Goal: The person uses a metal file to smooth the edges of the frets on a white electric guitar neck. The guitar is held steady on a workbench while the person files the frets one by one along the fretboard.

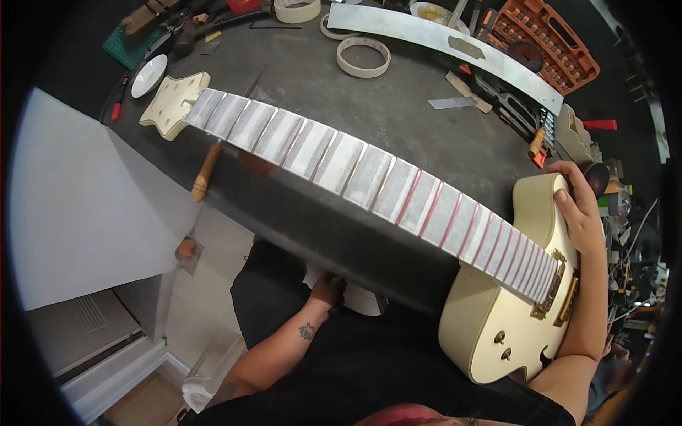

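Observation:
A cream electric guitar (465, 326) lies slantwise, body at the right and headstock (177, 103) at the far left. Grey-white tape-like strips cover its fretboard (309, 149) between the frets; many frets toward the body look pinkish red. My right hand (579, 206) is closed around the upper edge of the body, thumb on one side, with the forearm lying across it. Down by my lap, below the table's edge, my left hand (328, 292) has its fingers curled in shadow beside a white object (366, 302). Whatever it holds, if anything, is hidden.
Masking tape rolls (364, 57), a long pale straightedge (440, 46) and an orange socket case (543, 42) stand at the back of the dark table (398, 106). A wooden-handled tool (206, 174) juts past the near edge. A white dish (149, 76) sits far left.

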`<state>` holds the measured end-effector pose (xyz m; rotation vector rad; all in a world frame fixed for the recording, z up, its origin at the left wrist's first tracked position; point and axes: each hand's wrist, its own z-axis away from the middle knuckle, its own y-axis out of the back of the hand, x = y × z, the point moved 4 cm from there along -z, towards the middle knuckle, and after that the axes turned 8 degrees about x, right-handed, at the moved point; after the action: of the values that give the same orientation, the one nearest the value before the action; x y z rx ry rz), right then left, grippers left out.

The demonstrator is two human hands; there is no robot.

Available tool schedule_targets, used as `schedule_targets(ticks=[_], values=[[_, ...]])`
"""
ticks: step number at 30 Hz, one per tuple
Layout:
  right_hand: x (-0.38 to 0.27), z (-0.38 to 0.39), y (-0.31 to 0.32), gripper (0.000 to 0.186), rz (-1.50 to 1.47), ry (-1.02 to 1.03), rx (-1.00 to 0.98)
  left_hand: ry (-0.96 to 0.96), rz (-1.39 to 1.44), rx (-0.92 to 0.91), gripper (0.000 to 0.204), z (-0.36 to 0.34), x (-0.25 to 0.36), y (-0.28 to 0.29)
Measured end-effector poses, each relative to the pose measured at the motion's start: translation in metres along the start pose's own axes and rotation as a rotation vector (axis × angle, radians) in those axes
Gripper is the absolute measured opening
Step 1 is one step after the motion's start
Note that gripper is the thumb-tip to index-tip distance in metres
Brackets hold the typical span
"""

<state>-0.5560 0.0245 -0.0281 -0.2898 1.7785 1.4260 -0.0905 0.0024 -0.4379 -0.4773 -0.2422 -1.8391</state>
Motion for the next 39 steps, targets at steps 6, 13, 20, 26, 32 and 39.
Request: schedule_targets(ticks=[6, 13, 20, 26, 32, 39], values=[[-0.002, -0.002, -0.003, 0.061, 0.001, -0.020, 0.005, 0.013, -0.056, -0.016, 0.043, 0.003, 0.001, -0.001], [-0.003, 0.002, -0.003, 0.057, -0.005, -0.015, -0.017, 0.005, -0.120, -0.026, 0.042, 0.007, -0.002, -0.003], [0.002, -0.001, -0.001, 0.038, -0.026, 0.026, -0.040, -0.099, -0.210, -0.008, 0.042, 0.016, 0.000, -0.009], [0.012, 0.000, 0.004, 0.037, 0.067, 0.123, 0.003, -0.294, -0.227, -0.004, 0.037, 0.001, -0.014, -0.010], [-0.003, -0.003, 0.003, 0.043, 0.170, 0.180, 0.012, -0.107, -0.094, 0.004, 0.028, 0.000, -0.036, 0.015], [0.007, 0.001, 0.003, 0.045, 0.120, 0.131, -0.045, -0.190, -0.271, 0.124, 0.025, 0.014, -0.030, 0.027]])
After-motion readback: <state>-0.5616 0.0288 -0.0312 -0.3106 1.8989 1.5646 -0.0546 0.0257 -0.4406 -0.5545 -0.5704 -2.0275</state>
